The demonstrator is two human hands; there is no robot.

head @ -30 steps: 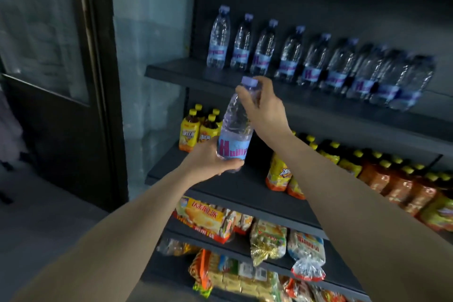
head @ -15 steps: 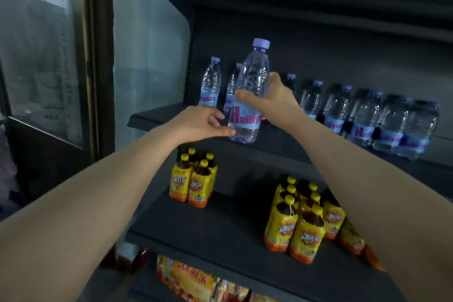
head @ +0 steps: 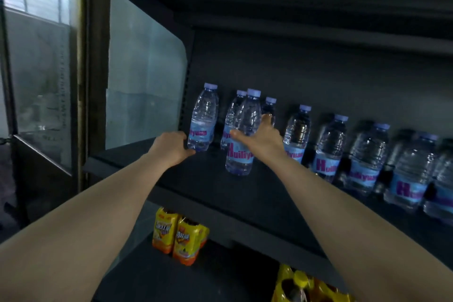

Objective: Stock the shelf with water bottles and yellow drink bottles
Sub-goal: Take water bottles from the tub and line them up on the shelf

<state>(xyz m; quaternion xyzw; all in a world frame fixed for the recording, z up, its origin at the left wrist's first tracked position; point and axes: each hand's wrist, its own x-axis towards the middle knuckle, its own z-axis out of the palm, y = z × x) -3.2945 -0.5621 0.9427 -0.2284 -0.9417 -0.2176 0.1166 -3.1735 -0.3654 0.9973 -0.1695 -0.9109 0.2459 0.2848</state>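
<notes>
My right hand (head: 261, 141) is closed around a clear water bottle (head: 242, 127) with a lilac cap and blue label. The bottle stands upright on the dark shelf (head: 208, 193), in front of the back row. My left hand (head: 170, 147) curls around the base of the leftmost water bottle (head: 203, 115), thumb in front and fingers at its left side. A row of several water bottles (head: 328, 144) runs to the right along the shelf's back. Yellow drink bottles (head: 180, 238) stand on the shelf below, with more yellow drink bottles (head: 301, 287) at the bottom right.
A glass side panel (head: 144, 76) closes the shelf's left end, with a dark door frame (head: 83, 68) beside it. Another shelf board (head: 294, 7) hangs overhead. The front half of the water shelf is bare dark surface.
The view rose to the water shelf. My right hand carried the bottle up and set it on the shelf. My left hand left that bottle and went to the leftmost one.
</notes>
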